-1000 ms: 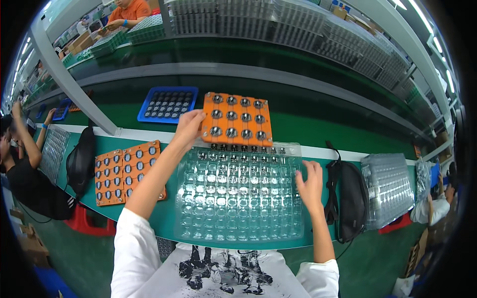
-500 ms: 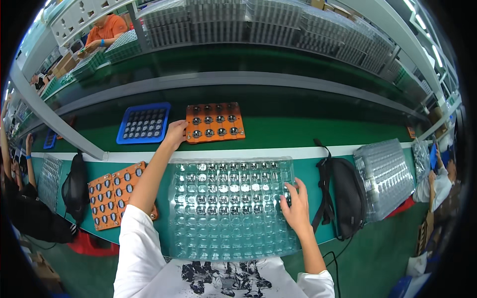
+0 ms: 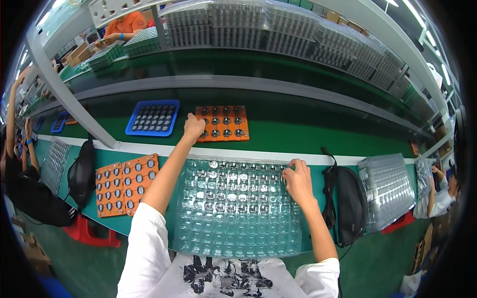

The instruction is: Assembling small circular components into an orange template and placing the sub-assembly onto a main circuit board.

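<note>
Bench (image 3: 316, 175) margins run narrow beside the clear tray (image 3: 238, 233) at six o'clock; left hand (image 3: 194, 127), outstretched, meets the orange plate (image 3: 221, 127) at eleven; right hand (image 3: 299, 181), fingers narrow, bends at two o'clock on the tray; both grips unclear.

Big glare off the clear tray (image 3: 237, 233) up near, thin glossy plastic, dimpled all over! In its pockets, small parts (image 3: 242, 197) with a bright metallic gleam. Far side, a blue tray (image 3: 130, 125), smooth plastic, then an orange board (image 3: 221, 127), smooth, with a soft sheen. Off to the right, a black bag (image 3: 352, 206) in matt cloth; near left, a red stool (image 3: 89, 235), glossy plastic; white sleeves (image 3: 144, 243), soft matt cloth!
</note>
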The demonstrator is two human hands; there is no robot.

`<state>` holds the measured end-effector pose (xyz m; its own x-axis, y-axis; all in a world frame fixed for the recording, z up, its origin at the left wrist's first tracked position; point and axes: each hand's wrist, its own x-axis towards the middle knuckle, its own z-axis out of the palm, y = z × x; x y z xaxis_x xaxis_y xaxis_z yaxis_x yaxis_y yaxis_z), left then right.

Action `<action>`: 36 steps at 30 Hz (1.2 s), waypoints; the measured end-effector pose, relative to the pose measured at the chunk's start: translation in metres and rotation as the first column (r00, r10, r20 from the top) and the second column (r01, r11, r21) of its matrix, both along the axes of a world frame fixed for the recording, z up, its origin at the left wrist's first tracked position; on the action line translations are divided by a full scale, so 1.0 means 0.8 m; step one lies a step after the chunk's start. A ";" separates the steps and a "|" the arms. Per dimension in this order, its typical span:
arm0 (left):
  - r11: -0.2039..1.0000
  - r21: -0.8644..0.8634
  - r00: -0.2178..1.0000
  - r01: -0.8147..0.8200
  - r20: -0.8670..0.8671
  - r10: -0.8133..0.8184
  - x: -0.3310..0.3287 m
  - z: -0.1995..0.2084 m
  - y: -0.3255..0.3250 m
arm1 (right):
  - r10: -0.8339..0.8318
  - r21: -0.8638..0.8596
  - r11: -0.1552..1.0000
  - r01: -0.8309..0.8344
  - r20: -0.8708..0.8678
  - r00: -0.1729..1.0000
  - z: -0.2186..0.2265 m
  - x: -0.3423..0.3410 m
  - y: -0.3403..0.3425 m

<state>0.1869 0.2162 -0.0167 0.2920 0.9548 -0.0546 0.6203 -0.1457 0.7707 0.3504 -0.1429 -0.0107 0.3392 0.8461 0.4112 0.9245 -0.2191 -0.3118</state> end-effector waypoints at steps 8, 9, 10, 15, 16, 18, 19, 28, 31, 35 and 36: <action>0.973 0.085 0.879 0.216 0.417 -0.231 -0.116 0.072 -0.100 | 0.053 -0.101 0.993 -0.056 -0.025 0.998 0.012 0.009 0.006; 0.972 0.075 0.878 0.222 0.419 -0.232 -0.145 0.081 -0.132 | 0.023 -0.104 0.994 -0.027 -0.045 0.999 0.010 0.005 0.008; 0.975 0.032 0.892 0.218 0.399 -0.213 -0.173 0.081 -0.156 | -0.021 -0.080 0.997 0.018 -0.027 0.999 0.005 0.001 0.011; 0.998 0.038 0.918 -0.048 0.397 0.029 -0.324 0.067 -0.230 | 0.079 -0.001 0.997 -0.079 -0.069 0.994 0.022 0.003 0.008; 0.988 0.069 0.901 -0.141 0.422 0.099 -0.362 0.057 -0.225 | 0.092 0.020 0.996 -0.091 -0.101 0.991 0.030 0.003 0.010; 0.894 0.299 0.925 -0.335 0.286 0.251 -0.411 0.042 -0.215 | 0.089 0.065 0.994 -0.084 -0.077 0.993 0.051 -0.011 0.019; 0.882 0.305 0.919 -0.359 0.280 0.277 -0.425 0.039 -0.218 | 0.096 0.100 0.991 -0.089 -0.076 0.992 0.056 -0.021 0.026; 0.836 0.157 0.798 -0.526 0.432 0.420 -0.417 -0.005 -0.273 | 0.563 0.090 0.768 -0.634 -0.565 0.603 0.083 -0.190 0.117; 0.829 -0.034 0.666 -0.559 0.577 0.473 -0.412 -0.001 -0.291 | 0.590 0.148 0.698 -0.700 -0.674 0.446 0.069 -0.243 0.200; 0.833 -0.337 0.423 -0.438 0.740 0.522 -0.394 0.004 -0.300 | 0.614 0.122 0.762 -0.636 -0.447 0.650 0.028 -0.281 0.331; 0.833 -0.338 0.417 -0.439 0.744 0.522 -0.387 0.010 -0.302 | 0.617 0.120 0.760 -0.639 -0.441 0.651 0.016 -0.287 0.356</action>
